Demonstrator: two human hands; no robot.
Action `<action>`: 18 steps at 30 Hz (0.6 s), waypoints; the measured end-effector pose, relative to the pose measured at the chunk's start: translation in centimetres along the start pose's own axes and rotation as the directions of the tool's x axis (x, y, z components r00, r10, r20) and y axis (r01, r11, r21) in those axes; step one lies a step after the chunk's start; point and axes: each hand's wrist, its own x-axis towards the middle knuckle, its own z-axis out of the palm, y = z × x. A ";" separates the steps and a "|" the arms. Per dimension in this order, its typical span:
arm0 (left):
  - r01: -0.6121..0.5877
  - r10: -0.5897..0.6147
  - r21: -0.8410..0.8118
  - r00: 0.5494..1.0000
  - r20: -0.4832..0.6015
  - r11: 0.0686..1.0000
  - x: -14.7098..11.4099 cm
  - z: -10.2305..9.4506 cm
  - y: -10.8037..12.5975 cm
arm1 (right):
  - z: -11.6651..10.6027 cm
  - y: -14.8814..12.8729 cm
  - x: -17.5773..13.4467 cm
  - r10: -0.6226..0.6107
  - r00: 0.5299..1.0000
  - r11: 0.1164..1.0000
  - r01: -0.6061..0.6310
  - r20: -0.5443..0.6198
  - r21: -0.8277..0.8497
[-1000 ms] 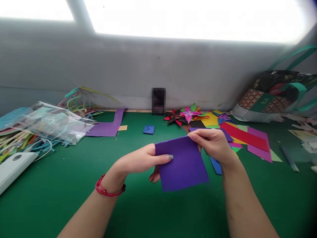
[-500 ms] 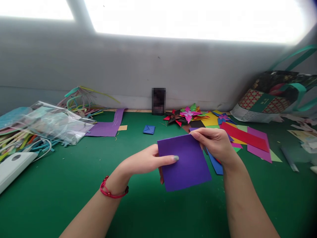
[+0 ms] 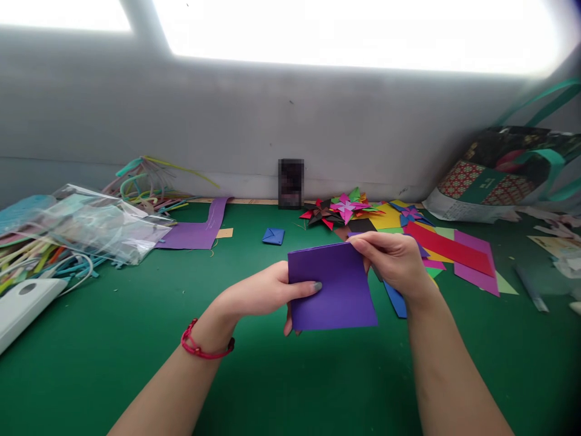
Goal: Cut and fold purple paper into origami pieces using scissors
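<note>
Between my two hands, above the green table, is a square sheet of purple paper (image 3: 338, 297). My left hand (image 3: 267, 290) is closed on its left side, thumb flat on the front and the other fingers mostly hidden behind. With thumb and fingertips, my right hand (image 3: 393, 257) pinches the top right corner. Along the top edge a second edge seems to show, but whether the sheet is folded I cannot tell. Beyond the hands a small folded blue paper piece (image 3: 273, 236) lies on the table.
Folded paper stars (image 3: 345, 209) lie at the back, beside coloured sheets and a red strip (image 3: 447, 248). On the left are a clear plastic bag (image 3: 109, 224), pipe cleaners and a white device (image 3: 29, 306). A phone-like dark object (image 3: 291, 184) leans on the wall; a patterned bag (image 3: 490, 181) stands right.
The purple paper has tilted, its lower edge now higher and nearly level. Both hands keep their hold and have barely moved.
</note>
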 end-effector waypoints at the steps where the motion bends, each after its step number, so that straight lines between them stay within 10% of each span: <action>1: 0.006 -0.006 0.005 1.000 -0.002 1.000 0.0 0.0 0.0 | 0.0 0.1 0.0 0.003 1.000 1.000 -0.003 -0.009 0.001; 18: 0.015 0.002 -0.103 0.987 0.160 0.995 -0.3 -0.5 0.0 | 0.6 0.2 0.3 0.003 0.998 0.998 -0.007 0.057 0.067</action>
